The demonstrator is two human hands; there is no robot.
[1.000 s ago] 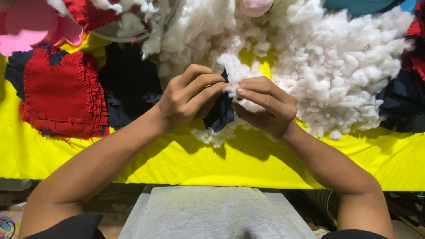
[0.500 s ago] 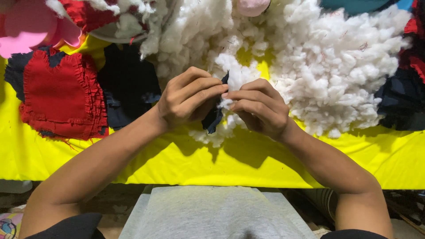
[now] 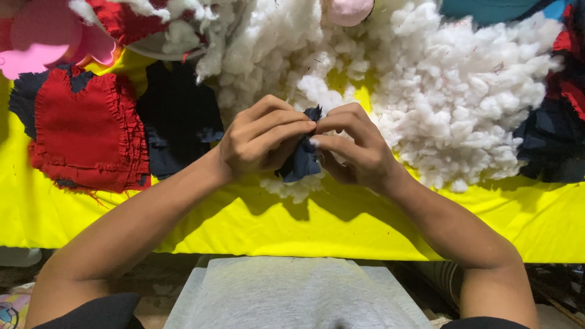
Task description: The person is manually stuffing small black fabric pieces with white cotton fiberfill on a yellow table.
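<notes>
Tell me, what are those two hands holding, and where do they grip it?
Both hold one small dark blue fabric piece. The left hand and the right hand pinch it together at its top edge with their fingertips; its lower part hangs below them.

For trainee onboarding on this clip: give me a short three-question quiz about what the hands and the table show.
1. True or false: both hands pinch one small dark blue fabric piece.
2. What lies piled behind the hands: A) white stuffing, B) wooden blocks, C) paper sheets?
3. What colour is the cloth covering the table?

Key
1. True: left hand and right hand meet on it.
2. A, the white stuffing.
3. Yellow cloth.
</notes>
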